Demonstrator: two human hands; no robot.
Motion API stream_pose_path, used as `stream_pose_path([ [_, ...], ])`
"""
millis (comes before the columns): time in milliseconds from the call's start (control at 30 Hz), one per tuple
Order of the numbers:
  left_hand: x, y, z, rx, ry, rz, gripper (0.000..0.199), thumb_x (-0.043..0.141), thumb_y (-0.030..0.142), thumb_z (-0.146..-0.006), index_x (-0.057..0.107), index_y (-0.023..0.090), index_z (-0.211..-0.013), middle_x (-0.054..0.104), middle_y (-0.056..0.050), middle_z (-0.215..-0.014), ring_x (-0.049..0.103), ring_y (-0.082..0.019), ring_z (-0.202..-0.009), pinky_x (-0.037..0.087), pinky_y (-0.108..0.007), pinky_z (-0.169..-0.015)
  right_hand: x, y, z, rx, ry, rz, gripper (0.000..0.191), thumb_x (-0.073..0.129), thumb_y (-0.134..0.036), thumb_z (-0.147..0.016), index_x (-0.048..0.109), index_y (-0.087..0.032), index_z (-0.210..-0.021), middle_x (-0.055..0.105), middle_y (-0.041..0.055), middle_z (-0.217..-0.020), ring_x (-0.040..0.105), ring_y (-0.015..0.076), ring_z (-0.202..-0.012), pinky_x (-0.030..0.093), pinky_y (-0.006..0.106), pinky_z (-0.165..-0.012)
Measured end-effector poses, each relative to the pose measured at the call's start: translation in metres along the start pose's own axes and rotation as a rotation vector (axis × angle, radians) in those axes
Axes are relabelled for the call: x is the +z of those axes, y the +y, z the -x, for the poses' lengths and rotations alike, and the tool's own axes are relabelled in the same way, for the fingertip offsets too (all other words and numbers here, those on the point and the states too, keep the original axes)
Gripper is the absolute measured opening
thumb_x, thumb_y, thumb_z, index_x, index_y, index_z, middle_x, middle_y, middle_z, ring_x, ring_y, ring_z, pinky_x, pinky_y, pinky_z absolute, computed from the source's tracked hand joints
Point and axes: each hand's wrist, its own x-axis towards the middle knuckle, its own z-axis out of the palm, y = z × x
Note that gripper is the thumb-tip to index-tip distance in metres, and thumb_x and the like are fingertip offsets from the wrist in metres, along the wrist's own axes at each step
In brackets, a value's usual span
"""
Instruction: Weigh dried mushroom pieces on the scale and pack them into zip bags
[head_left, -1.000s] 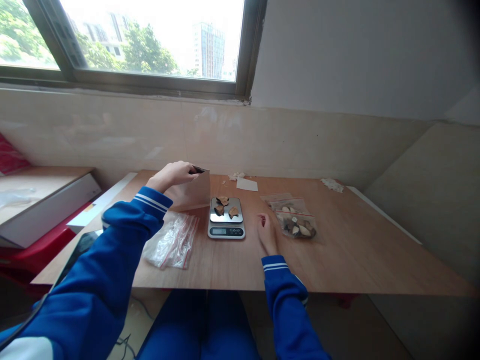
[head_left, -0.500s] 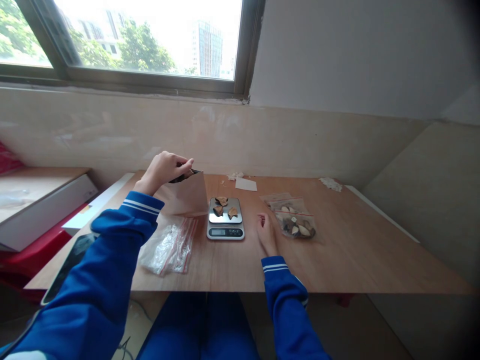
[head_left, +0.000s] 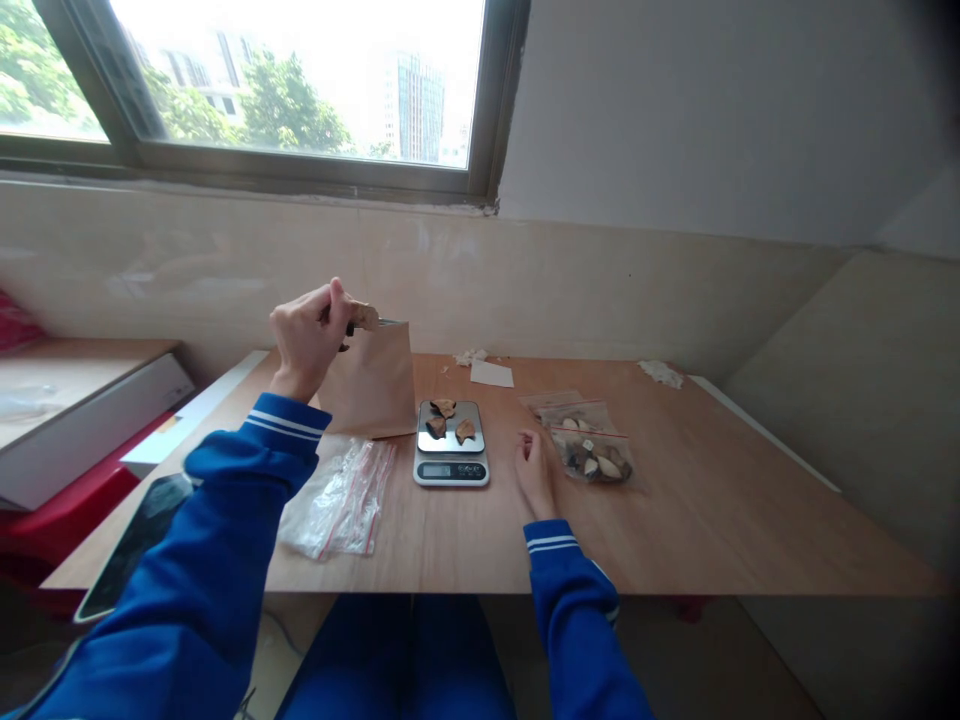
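Observation:
My left hand is raised at the left of the table, pinching a dried tan-brown piece just above the mouth of a brown kraft paper bag. The bag stands upright, and its inside is hidden. A digital kitchen scale carries several similar dried pieces on its steel plate. My right hand rests on the table holding nothing, its fingers loosely curled, next to a resealable plastic bag of dark and pale pieces.
An empty-looking, crumpled plastic zip bag lies left of the scale. A dark phone or tablet sits at the table's left edge. A white paper slip and tissue scraps lie near the wall.
My left hand has risen and moved left, with the dried piece now showing between its fingers. The paper bag stands taller. My right hand has stayed in place.

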Motion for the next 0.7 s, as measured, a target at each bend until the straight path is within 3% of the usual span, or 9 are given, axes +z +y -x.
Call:
stream_pose_path([
  [100, 0.007, 0.016, 0.016, -0.061, 0.035, 0.045, 0.051, 0.040, 0.049, -0.093, 0.060, 0.017, -0.057, 0.058, -0.002, -0.049, 0.052, -0.012, -0.048, 0.030, -0.024, -0.048, -0.004, -0.017, 0.001, -0.078, 0.054, -0.013, 0.023, 0.043, -0.025, -0.081, 0.057, -0.019, -0.099, 0.060, 0.0103, -0.097, 0.056, 0.0219, -0.087, 0.048, 0.039, -0.081],
  [167, 0.023, 0.021, 0.036, -0.162, -0.086, 0.100, 0.052, 0.043, 0.051, -0.090, 0.060, 0.017, -0.055, 0.056, -0.001, -0.047, 0.051, -0.012, -0.045, 0.030, -0.024, -0.045, -0.006, -0.039, 0.006, -0.124, 0.046, -0.058, 0.022, 0.041, -0.027, -0.086, 0.058, -0.019, -0.099, 0.059, 0.0100, -0.097, 0.056, 0.0211, -0.088, 0.048, 0.037, -0.079],
  [233, 0.043, 0.020, 0.064, -0.323, -0.304, 0.206, 0.054, 0.041, 0.053, -0.090, 0.060, 0.016, -0.055, 0.057, -0.002, -0.046, 0.051, -0.013, -0.042, 0.031, -0.024, -0.043, -0.004, -0.068, 0.016, -0.160, -0.002, -0.122, 0.024, 0.039, -0.032, -0.092, 0.059, -0.019, -0.098, 0.059, 0.0094, -0.096, 0.056, 0.0207, -0.090, 0.048, 0.036, -0.079],
  [300, 0.065, 0.017, 0.095, -0.500, -0.434, 0.301, 0.052, 0.041, 0.053, -0.088, 0.059, 0.016, -0.055, 0.057, -0.003, -0.046, 0.050, -0.013, -0.041, 0.032, -0.024, -0.043, 0.002, -0.099, 0.028, -0.179, -0.084, -0.220, 0.025, 0.039, -0.035, -0.095, 0.059, -0.020, -0.101, 0.060, 0.0093, -0.100, 0.057, 0.0209, -0.095, 0.049, 0.035, -0.082],
  [367, 0.084, 0.013, 0.124, -0.649, -0.474, 0.367, 0.048, 0.041, 0.047, -0.087, 0.055, 0.016, -0.054, 0.057, -0.003, -0.048, 0.051, -0.014, -0.045, 0.034, -0.024, -0.045, 0.009, -0.127, 0.040, -0.133, -0.189, -0.340, 0.029, 0.039, -0.039, -0.096, 0.054, -0.021, -0.113, 0.059, 0.0096, -0.109, 0.059, 0.0198, -0.095, 0.050, 0.035, -0.082],
  [433, 0.096, 0.010, 0.145, -0.714, -0.474, 0.388, 0.043, 0.040, 0.042, -0.087, 0.054, 0.017, -0.055, 0.060, -0.005, -0.055, 0.053, -0.015, -0.052, 0.038, -0.024, -0.051, 0.017, -0.148, 0.048, -0.072, -0.278, -0.413, 0.039, 0.049, -0.045, -0.092, 0.047, -0.022, -0.123, 0.057, 0.0101, -0.116, 0.060, 0.0193, -0.093, 0.052, 0.034, -0.080],
  [533, 0.103, 0.007, 0.160, -0.755, -0.455, 0.392, 0.038, 0.037, 0.035, -0.089, 0.055, 0.017, -0.061, 0.067, -0.008, -0.069, 0.059, -0.018, -0.065, 0.043, -0.026, -0.063, 0.026, -0.161, 0.049, 0.027, -0.318, -0.457, 0.050, 0.059, -0.050, -0.086, 0.042, -0.023, -0.125, 0.057, 0.0105, -0.120, 0.061, 0.0198, -0.095, 0.052, 0.033, -0.081],
  [700, 0.104, 0.002, 0.163, -0.758, -0.521, 0.354, 0.042, 0.034, 0.036, -0.092, 0.059, 0.018, -0.064, 0.070, -0.010, -0.076, 0.062, -0.022, -0.074, 0.045, -0.030, -0.073, 0.037, -0.158, 0.038, 0.134, -0.231, -0.498, 0.040, 0.057, -0.053, -0.085, 0.047, -0.023, -0.110, 0.063, 0.0087, -0.110, 0.062, 0.0204, -0.095, 0.052, 0.033, -0.081],
])
